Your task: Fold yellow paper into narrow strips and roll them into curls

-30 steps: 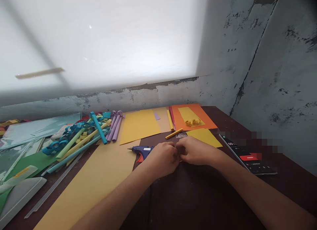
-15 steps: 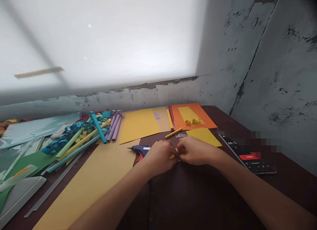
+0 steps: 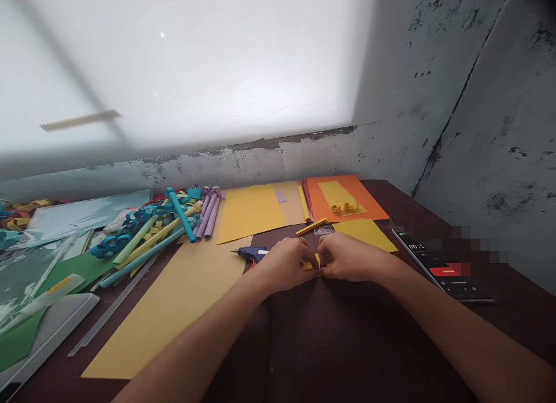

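Dark brown tabletop [image 3: 313, 345] runs up to a peeling wall [image 3: 490, 160], and on it lies a blue glue gun [image 3: 255, 253], its nozzle pointing left and its back end hidden behind a hand. Just right of the glue gun, the left hand [image 3: 286, 268] and the right hand [image 3: 347, 258] come together, fingertips almost meeting. Between them is a small yellow paper piece [image 3: 310, 264]: the left thumb and fingers pinch it, and the right fingertips grip its other end. Most of it is covered, so its full shape cannot be told.

Beyond the hands, to the right of the glue gun and farther back, lie a thin yellow strip [image 3: 311, 227] set at a slant and a yellow sheet [image 3: 369, 234]. Past these, an orange sheet [image 3: 376, 203] carries some curled yellow paper [image 3: 347, 207], with a yellow roll [image 3: 304, 204] beside it. Well to the glue gun's right rests a phone [image 3: 428, 261].

Directly behind the glue gun spreads a large yellow sheet [image 3: 252, 215]. To its left, nearer the person, stretches a long tan sheet [image 3: 182, 304]; farther left and back are purple rolls [image 3: 209, 216], a blue roll [image 3: 181, 216] and blue paper curls [image 3: 110, 246].
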### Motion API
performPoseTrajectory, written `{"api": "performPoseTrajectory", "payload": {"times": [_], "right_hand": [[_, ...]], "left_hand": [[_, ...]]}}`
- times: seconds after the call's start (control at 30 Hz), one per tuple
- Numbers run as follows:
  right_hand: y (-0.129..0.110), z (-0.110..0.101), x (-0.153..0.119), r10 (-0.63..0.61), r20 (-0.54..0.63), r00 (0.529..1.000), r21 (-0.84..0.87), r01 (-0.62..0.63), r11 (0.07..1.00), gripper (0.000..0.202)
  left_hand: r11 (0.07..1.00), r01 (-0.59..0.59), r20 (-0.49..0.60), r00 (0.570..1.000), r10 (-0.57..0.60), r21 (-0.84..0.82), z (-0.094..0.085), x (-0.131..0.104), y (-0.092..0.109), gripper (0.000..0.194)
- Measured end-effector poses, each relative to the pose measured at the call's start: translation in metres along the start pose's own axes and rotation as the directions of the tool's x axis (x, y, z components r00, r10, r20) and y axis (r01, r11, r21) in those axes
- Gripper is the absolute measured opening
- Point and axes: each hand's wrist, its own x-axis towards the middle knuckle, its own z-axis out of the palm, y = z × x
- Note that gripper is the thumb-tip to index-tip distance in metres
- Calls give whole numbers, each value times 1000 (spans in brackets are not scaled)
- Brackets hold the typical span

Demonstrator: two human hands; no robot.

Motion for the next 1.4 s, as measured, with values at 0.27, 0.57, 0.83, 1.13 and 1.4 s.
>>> {"api": "performPoseTrajectory", "payload": {"times": [0.27, 0.57, 0.83, 1.13, 1.4], "right_hand": [[7, 1, 4, -17, 54, 998, 39, 14, 999, 13], [4, -15, -4, -8, 129, 992, 68, -1, 998, 21], [5, -27, -9, 45, 202, 978, 55, -57, 997, 26], [24, -32, -8, 62, 249, 967, 62, -80, 995, 39], [21, -32, -11, 54, 197, 979, 46, -65, 997, 30]], "left_hand": [[998, -37, 26, 999, 39, -49, -1, 1, -7, 11], [996, -24, 109, 993, 34, -91, -8, 0, -9, 17], [992, -41, 208, 976, 65, -117, -21, -1, -3, 29], [991, -65, 273, 957, 96, -119, -33, -5, -5, 46], [995, 93, -70, 993, -96, -47, 3, 0, 13, 23]]}}
